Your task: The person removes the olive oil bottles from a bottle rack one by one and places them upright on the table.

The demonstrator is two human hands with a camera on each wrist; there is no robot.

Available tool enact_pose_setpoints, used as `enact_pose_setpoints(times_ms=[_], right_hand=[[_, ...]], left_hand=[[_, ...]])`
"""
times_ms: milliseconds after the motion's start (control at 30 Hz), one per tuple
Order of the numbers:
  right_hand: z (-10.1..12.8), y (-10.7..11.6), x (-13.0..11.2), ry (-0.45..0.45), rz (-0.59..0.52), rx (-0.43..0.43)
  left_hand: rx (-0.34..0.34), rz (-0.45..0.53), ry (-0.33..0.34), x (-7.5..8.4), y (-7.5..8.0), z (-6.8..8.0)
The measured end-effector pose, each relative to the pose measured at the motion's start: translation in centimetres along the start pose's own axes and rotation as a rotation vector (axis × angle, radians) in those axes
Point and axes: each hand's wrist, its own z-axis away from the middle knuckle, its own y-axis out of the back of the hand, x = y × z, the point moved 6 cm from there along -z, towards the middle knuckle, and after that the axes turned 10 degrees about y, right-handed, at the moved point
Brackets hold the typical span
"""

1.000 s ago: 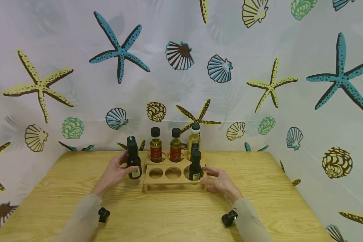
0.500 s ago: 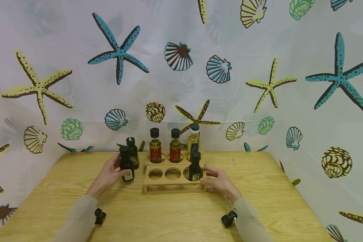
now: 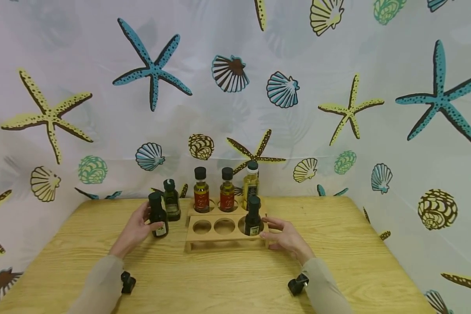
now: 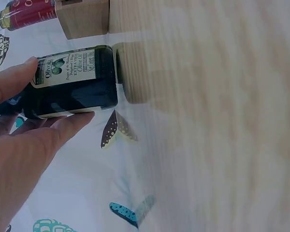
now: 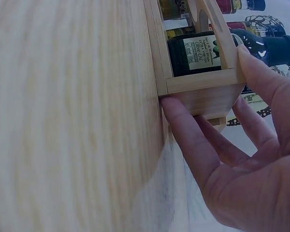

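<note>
My left hand [image 3: 135,229] grips a dark olive oil bottle [image 3: 158,218] upright on the left side, thumb across its front. In the left wrist view the olive oil bottle [image 4: 70,79] has a cream label, and its base is close over the tabletop. My right hand [image 3: 284,235] holds the right end of a two-tier wooden bottle rack [image 3: 227,236]. Thumb and fingers reach around its end panel in the right wrist view, beside a second dark olive oil bottle [image 5: 195,54]. That bottle sits in the front tier's right hole; the other two front holes are bare.
Two red-labelled bottles [image 3: 202,198] and a yellow oil bottle [image 3: 251,187] stand in the rear tier. Another dark green bottle [image 3: 172,203] stands on the wooden table [image 3: 220,279] left of the rack, just behind the held one. A shell-patterned curtain [image 3: 235,117] surrounds the table.
My left hand has carried its olive oil bottle leftward and slightly toward me, away from the rack, uncovering the green bottle behind it. My right hand has stayed at the rack.
</note>
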Motion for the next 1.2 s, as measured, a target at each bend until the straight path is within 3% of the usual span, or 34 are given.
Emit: enact_pose_setpoints(times_ms=[467, 667, 900, 1200], right_hand=[[0.2, 0.1, -0.1, -0.004, 0.002, -0.006], [0.1, 0.2, -0.1, -0.003, -0.001, -0.001], [0.0, 0.1, 0.1, 0.001, 0.008, -0.007], [0.0, 0.2, 0.2, -0.003, 0.012, 0.0]], left_hand=[[-0.014, -0.074, 0.032, -0.7, 0.9, -0.6], [-0.009, -0.069, 0.014, -0.8, 1.2, -1.1], [-0.002, -0.074, 0.055, -1.4, 1.8, -1.6], [-0.004, -0.07, 0.03, -1.5, 2.2, -2.4]])
